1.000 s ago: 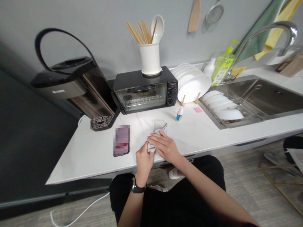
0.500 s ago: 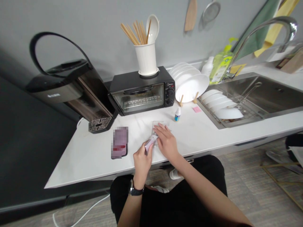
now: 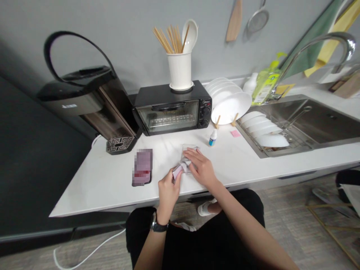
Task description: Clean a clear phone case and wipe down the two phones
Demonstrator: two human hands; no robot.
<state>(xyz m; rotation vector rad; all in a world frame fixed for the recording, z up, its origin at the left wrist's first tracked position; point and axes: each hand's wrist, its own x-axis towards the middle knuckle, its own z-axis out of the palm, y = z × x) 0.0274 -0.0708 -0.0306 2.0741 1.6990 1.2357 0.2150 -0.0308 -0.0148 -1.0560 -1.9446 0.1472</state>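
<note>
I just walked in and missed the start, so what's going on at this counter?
A person at the counter has both hands busy. The left hand grips a small pale item, and the right hand lies over a clear, flat piece, partly hiding it. A small bottle stands farther back; a phone lies to the left.

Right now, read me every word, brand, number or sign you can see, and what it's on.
"Midea": rectangular black toaster oven.
Too blurred: pale wording on tall black-and-bronze countertop machine.
Too blurred: print on transparent green pump bottle.
Too small: print on small white-and-blue bottle.
Nothing legible: pale pinkish item in left hand.
</note>
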